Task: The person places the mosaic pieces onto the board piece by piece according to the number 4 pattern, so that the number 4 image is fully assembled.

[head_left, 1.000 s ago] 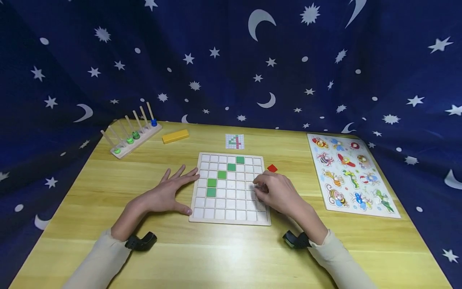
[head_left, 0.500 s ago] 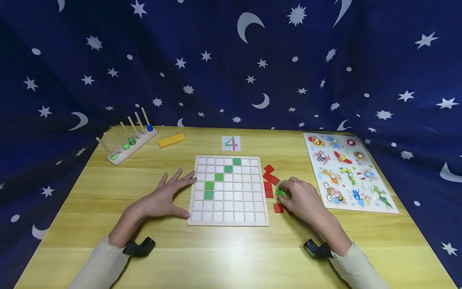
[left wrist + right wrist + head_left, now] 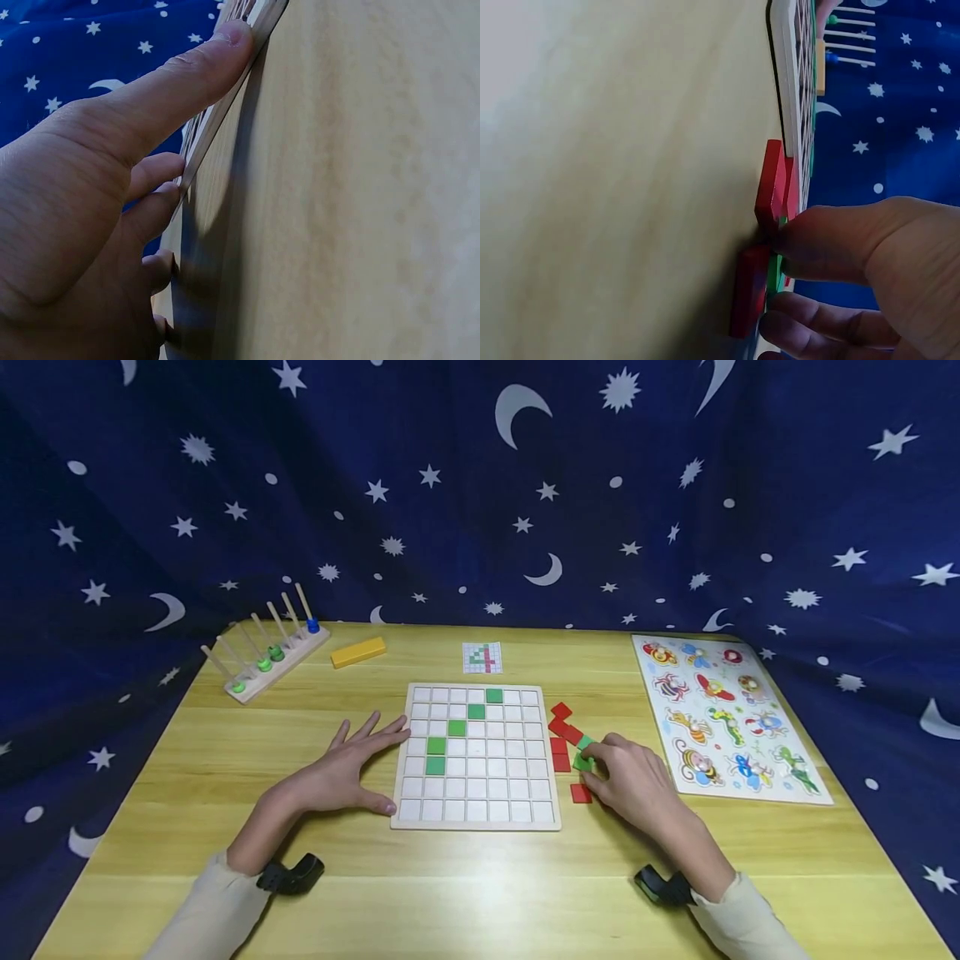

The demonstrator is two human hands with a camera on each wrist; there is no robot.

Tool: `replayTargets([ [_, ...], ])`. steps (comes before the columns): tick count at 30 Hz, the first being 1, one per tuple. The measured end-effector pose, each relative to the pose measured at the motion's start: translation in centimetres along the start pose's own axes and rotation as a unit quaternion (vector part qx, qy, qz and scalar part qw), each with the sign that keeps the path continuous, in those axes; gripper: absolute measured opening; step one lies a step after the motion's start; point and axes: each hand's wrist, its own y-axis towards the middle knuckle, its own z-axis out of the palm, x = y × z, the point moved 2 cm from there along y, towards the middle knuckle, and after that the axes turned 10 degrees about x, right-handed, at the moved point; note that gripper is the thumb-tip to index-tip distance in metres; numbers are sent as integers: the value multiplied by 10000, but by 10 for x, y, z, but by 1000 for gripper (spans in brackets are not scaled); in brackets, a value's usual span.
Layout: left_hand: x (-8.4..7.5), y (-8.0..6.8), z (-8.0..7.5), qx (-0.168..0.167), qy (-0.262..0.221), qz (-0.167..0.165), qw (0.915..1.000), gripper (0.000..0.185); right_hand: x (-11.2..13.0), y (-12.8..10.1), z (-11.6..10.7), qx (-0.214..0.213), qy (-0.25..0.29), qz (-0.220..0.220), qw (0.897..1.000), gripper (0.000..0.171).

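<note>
A white grid board [image 3: 476,757] lies mid-table with several green tiles [image 3: 436,766] set in a rising diagonal. My left hand [image 3: 347,766] lies flat with fingers spread against the board's left edge; in the left wrist view its thumb [image 3: 187,75] presses the board rim. Right of the board lie several red tiles [image 3: 561,729]. My right hand [image 3: 630,777] pinches a green tile [image 3: 584,759] among them; the right wrist view shows the fingertips [image 3: 810,240] on the green tile [image 3: 774,274] between red tiles [image 3: 769,184].
A small pattern card [image 3: 482,657] lies behind the board. A yellow block [image 3: 358,652] and a peg rack with green and blue rings [image 3: 266,653] stand at the back left. An insect puzzle board [image 3: 727,718] fills the right side. Starry blue cloth surrounds the table.
My right hand left the board's right side and moved out to the loose tiles, where it now pinches a green one. The left hand has stayed in place.
</note>
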Motion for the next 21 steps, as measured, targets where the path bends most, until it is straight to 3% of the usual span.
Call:
replayTargets([
  [6, -1, 1, 0, -19, 23, 22, 10000, 108, 1, 0, 0, -89, 72, -115, 9999, 19],
  [15, -1, 0, 1, -6, -21, 0, 10000, 108, -2, 5, 2, 118, 336, 29, 9994, 23],
  [21, 1, 0, 0, -5, 14, -4, 10000, 108, 2, 9, -1, -168, 318, -150, 9992, 25],
])
